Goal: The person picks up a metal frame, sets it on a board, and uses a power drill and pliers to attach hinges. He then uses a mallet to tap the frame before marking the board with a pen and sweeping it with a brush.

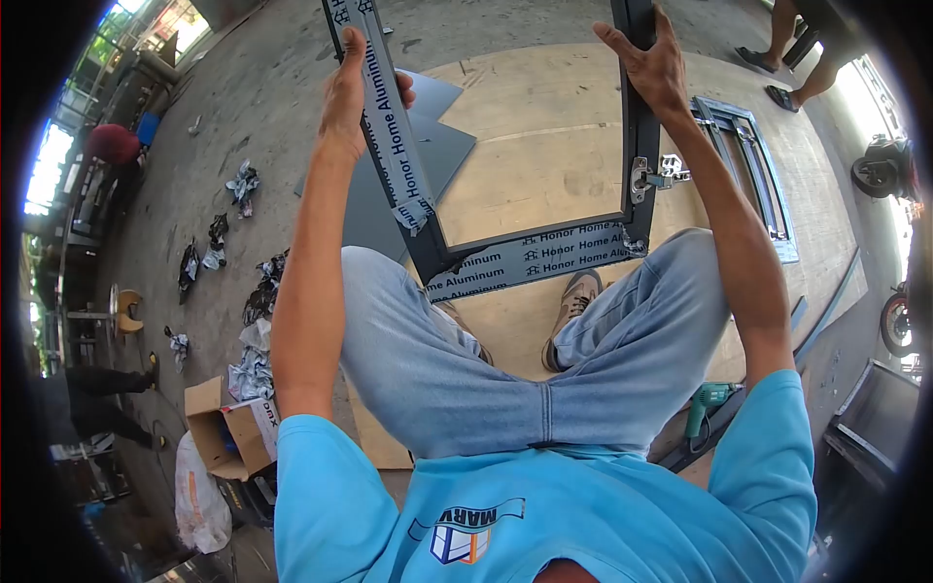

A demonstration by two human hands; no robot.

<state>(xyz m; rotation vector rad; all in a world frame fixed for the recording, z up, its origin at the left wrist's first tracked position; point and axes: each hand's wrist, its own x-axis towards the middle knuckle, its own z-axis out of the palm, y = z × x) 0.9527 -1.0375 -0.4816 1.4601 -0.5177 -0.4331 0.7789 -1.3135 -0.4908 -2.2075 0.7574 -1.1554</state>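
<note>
Looked like a steadying step imo: the left hand (pixel 342 102) was curled round one side of the hinged aluminum frame (pixel 573 255) between both hands, the right hand (pixel 658 80) braced the other, thumb splayed, so any shift called for matched grips.

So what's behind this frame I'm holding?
Through the frame, the wooden board and part of the grey sheets show. Whatever sits directly behind its bars is covered, so I can't tell.

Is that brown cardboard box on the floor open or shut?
Open: the brown cardboard box shows its inside past a spread flap.
</note>
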